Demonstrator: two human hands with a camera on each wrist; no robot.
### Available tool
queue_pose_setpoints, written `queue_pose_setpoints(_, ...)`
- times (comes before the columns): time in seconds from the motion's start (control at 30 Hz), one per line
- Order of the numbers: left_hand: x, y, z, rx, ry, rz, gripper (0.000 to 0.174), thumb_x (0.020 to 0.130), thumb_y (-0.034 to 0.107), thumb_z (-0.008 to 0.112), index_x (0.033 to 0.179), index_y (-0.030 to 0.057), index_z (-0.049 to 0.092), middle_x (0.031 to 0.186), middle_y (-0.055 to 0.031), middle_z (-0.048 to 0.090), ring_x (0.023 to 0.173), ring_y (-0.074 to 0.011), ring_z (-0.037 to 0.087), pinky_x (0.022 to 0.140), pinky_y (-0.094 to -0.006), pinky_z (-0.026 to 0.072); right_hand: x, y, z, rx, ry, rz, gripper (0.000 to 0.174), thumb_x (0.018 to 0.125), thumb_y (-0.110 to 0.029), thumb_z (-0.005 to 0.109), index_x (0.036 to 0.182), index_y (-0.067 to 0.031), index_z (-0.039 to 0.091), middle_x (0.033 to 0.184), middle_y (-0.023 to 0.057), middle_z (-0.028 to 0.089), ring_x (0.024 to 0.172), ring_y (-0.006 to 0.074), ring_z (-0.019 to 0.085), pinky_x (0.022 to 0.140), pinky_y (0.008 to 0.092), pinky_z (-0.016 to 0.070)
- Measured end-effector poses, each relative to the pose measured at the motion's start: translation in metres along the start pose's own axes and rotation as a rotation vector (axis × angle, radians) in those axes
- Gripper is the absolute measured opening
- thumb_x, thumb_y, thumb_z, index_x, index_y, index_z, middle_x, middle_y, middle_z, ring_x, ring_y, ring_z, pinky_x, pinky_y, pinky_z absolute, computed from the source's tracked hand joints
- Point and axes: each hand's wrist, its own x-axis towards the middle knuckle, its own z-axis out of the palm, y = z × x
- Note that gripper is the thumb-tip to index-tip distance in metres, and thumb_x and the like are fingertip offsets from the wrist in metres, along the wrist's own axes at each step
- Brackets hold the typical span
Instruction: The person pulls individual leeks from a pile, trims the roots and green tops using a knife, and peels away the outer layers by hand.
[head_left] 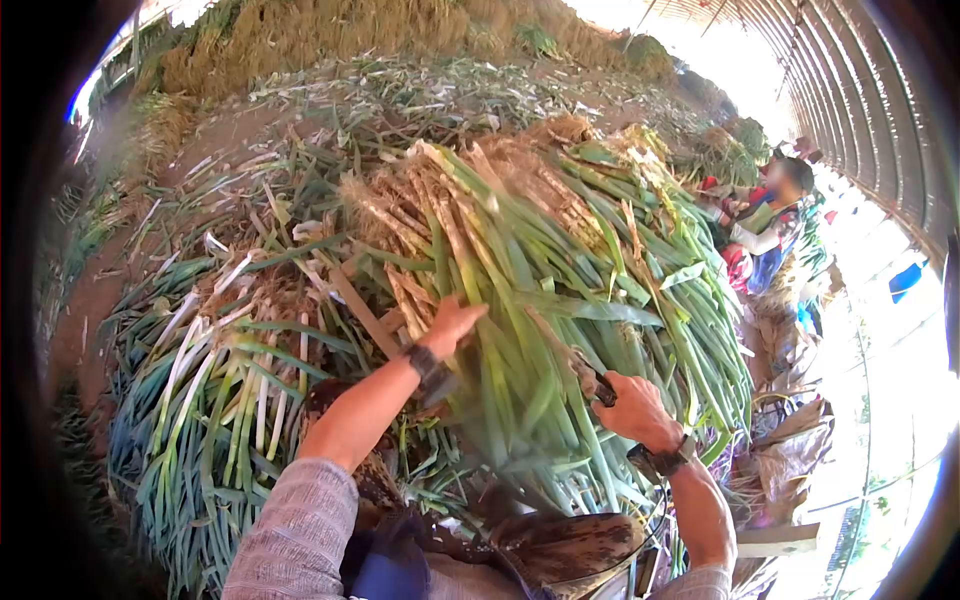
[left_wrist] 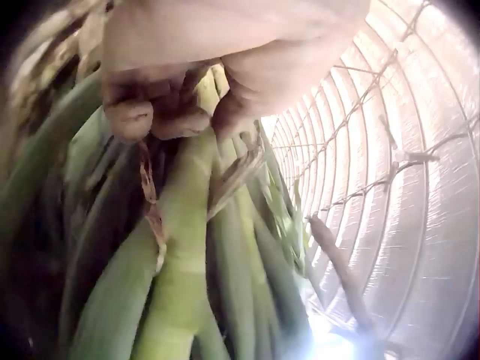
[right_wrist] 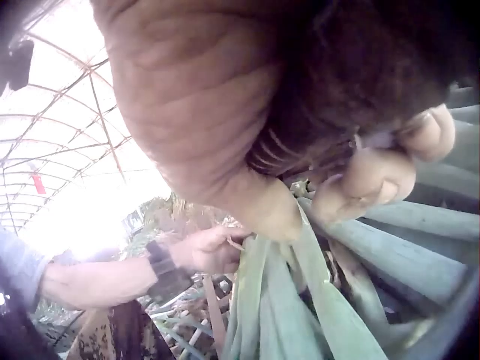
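My left hand (head_left: 455,328) is over the middle of a large heap of long green onions (head_left: 690,300). In the left wrist view, its thumb and curled fingers (left_wrist: 129,121) grip a pale green onion stalk (left_wrist: 184,195), with a dry brown strip hanging beside it. To the right, my right hand (head_left: 640,410) grips a black-handled tool (head_left: 603,390) low over the green leaves. A narrow brown part extends from the handle toward the upper left. In the right wrist view, curled fingers (right_wrist: 367,184) wrap the dark handle, and leaves (right_wrist: 289,307) spread below.
Another bunch of green onions (head_left: 230,370) lies at left, roots upward. Loose trimmings (head_left: 400,95) cover the ground behind. A brown heap (head_left: 350,40) stands at the back. Another person (head_left: 775,225) sits at right, beneath the curved ribbed greenhouse wall (head_left: 860,90).
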Motion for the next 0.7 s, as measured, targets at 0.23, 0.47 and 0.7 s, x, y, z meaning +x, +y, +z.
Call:
queue_pose_setpoints(0.23,-0.124,-0.076,0.027,0.106,-0.499,-0.169,0.079,0.091,0.035,0.069,0.148,-0.0036,0.029,0.142,-0.0186,0.044,0.130,-0.0294,0.046,0.107,-0.0452,0.0438,-0.067,-0.002,0.060,0.009,-0.040,-0.035,0.029,0.080,-0.029,0.068,0.093,-0.0051,0.059,0.074,0.0225,0.064,0.074,0.0458,0.061,0.067,0.0557,0.0463)
queue_pose_setpoints(0.47,-0.101,-0.096,0.028,-0.156,-0.257,-0.310,0.046,0.102,0.028,0.048,0.138,-0.0004,0.043,0.127,-0.0143,0.057,0.096,-0.0235,0.066,0.069,-0.0398,0.0562,-0.102,0.019,0.092,-0.027,-0.040,-0.002,0.024,0.080,-0.025,0.062,0.095,-0.0059,0.058,0.074,0.0220,0.066,0.071,0.0465,0.062,0.066,0.0563,0.0469)
queue_pose_setpoints(0.7,-0.101,-0.096,0.026,-0.305,-0.279,-0.279,0.032,0.103,0.026,0.043,0.128,0.0080,0.054,0.117,-0.0097,0.065,0.089,-0.0219,0.067,0.066,-0.0369,0.0552,-0.099,0.010,0.097,-0.054,-0.121,0.006,0.030,0.078,-0.024,0.066,0.097,-0.0038,0.057,0.075,0.0246,0.064,0.075,0.0489,0.060,0.071,0.0586,0.0451)
